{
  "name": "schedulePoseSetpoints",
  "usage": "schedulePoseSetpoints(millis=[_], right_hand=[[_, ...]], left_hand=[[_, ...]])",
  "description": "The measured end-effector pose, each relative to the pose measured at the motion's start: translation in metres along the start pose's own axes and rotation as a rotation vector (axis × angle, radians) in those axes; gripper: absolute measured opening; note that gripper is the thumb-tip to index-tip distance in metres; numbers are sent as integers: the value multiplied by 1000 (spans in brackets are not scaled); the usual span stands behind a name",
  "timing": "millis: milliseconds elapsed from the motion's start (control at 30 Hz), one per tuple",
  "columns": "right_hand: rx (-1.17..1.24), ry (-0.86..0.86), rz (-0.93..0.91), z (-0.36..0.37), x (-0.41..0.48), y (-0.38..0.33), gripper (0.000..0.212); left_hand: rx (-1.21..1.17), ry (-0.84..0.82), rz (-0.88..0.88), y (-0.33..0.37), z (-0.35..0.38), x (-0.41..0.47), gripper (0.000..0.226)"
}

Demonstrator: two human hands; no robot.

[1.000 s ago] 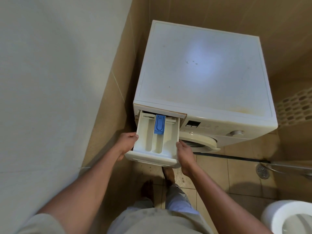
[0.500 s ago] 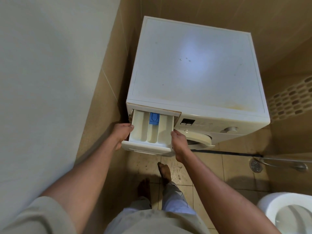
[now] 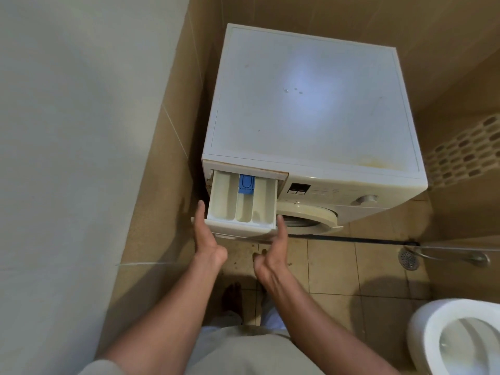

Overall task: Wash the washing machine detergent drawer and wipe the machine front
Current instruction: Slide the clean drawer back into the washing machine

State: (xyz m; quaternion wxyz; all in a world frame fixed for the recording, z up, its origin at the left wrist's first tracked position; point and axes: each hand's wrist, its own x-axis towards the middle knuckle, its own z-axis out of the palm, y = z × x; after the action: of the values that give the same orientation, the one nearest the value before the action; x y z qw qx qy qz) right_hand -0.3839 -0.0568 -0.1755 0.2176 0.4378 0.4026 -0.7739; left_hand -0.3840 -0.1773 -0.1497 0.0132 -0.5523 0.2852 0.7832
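Observation:
A white front-loading washing machine (image 3: 311,109) stands in a tiled corner. Its cream detergent drawer (image 3: 242,204) sticks out of the top left of the front, with three compartments and a blue insert (image 3: 246,183) at the back of the middle one. My left hand (image 3: 206,235) is flat with straight fingers against the drawer's left front corner. My right hand (image 3: 273,249) is flat with straight fingers at the right front corner. The round door (image 3: 308,216) shows just below the control panel (image 3: 324,190).
A grey wall is on the left, beige tiled walls behind and to the right. A toilet bowl (image 3: 460,339) sits at the lower right. A floor drain (image 3: 408,257) and a metal hose lie on the tiled floor. My bare feet stand below the drawer.
Both hands have let go of the drawer's sides and straightened, now flat at its front corners. The drawer sits further into the machine than one second ago.

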Motion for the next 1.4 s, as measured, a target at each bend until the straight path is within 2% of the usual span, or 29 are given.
schedulePoseSetpoints(millis=[33, 100, 267, 333, 467, 567, 700, 833, 967, 1067, 1133, 1267, 1400], right_hand=[[34, -25, 30, 6, -2, 5, 77], [88, -60, 89, 19, -4, 9, 66], [214, 7, 148, 38, 1, 4, 59], [232, 29, 169, 42, 2, 0, 62], [216, 22, 152, 60, 5, -16, 54], [206, 31, 152, 71, 14, -27, 56], [170, -22, 147, 74, 21, -37, 47], [171, -130, 143, 73, 16, -45, 42], [170, -224, 150, 60, 3, -40, 28], [193, -248, 151, 53, 3, -35, 25], [218, -221, 135, 56, 7, -34, 27], [234, -200, 88, 67, 20, -37, 42], [203, -212, 72, 79, 32, -47, 39]], left_hand=[[-19, -21, -22, -5, 2, -2, 52], [-59, -40, -68, -9, 7, -6, 52], [-88, -15, -139, -3, 15, -4, 28], [-92, -15, -157, 2, 19, -3, 19], [-42, -30, -133, 20, 37, 4, 27], [-3, -46, -129, 27, 47, 15, 37], [-11, -100, -117, 29, 50, 27, 48], [-56, -156, -101, 30, 53, 28, 38], [-62, -182, -45, 13, 43, 28, 55], [-77, -161, 50, -3, 38, 27, 42], [-102, -140, 82, -4, 41, 28, 37], [-93, -135, 92, 4, 50, 37, 48], [-94, -147, 95, 14, 65, 44, 44]])
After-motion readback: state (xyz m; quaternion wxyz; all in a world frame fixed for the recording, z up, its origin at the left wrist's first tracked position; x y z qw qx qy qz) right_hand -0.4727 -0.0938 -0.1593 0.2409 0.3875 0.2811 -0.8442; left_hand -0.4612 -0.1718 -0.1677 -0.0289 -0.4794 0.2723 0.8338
